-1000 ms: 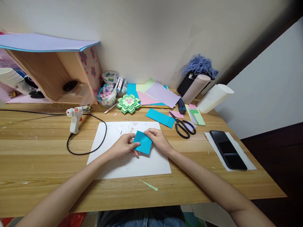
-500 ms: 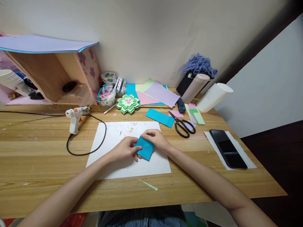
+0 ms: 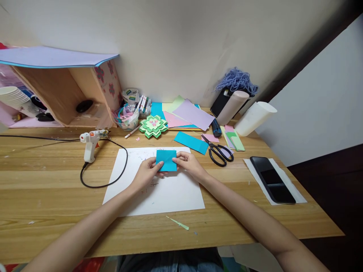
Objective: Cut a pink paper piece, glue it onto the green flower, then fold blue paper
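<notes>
White glue gun [image 3: 90, 149] stands on worktop [image 3: 42, 173], left. Left hand [image 3: 147, 172] grips left edge of blue paper square [image 3: 166, 158], thumb on top; square sits between both hands, over white sheet [image 3: 170, 196]. Right hand [image 3: 189, 164] pinches its right edge. Farther right: blue strip [image 3: 191, 142], scissors [image 3: 212, 145], phone [image 3: 272, 179].

A wooden table [image 3: 51, 204] stands against a pale wall [image 3: 176, 49].
</notes>
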`<move>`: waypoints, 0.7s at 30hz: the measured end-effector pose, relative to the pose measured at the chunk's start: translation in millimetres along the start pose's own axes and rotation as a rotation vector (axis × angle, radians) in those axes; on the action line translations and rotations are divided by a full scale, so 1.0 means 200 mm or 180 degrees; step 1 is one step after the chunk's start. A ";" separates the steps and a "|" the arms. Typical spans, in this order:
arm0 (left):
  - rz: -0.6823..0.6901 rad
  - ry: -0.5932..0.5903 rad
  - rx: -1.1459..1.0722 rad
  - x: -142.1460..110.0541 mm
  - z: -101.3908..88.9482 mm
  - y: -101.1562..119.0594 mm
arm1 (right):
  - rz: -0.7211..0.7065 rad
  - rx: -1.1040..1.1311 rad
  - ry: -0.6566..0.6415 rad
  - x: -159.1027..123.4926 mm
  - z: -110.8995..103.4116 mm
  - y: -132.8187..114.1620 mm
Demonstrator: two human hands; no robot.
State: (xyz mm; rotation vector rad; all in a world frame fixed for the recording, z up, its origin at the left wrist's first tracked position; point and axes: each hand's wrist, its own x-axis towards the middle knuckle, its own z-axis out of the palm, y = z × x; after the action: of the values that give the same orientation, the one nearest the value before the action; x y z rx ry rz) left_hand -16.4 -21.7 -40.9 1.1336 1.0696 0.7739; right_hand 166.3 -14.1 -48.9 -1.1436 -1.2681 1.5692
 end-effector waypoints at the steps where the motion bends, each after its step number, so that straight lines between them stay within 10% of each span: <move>1: -0.0033 -0.0016 -0.0021 0.00 0.00 0.00 | -0.0057 0.0063 0.0123 0.00 0.00 0.00; 10: 0.0184 0.0101 0.0344 -0.01 -0.01 0.02 | -0.0439 -0.0456 -0.0204 -0.02 0.03 0.02; 21: 0.0105 -0.0089 0.0509 0.00 -0.01 -0.01 | -0.0954 -0.0881 0.0384 -0.04 0.06 0.03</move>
State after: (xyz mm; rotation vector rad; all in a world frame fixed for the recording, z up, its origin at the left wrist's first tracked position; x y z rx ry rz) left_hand -17.7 -21.5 -42.4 1.2966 1.1069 0.7059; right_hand 155.9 -26.7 -52.9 -1.1353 -1.5285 1.1143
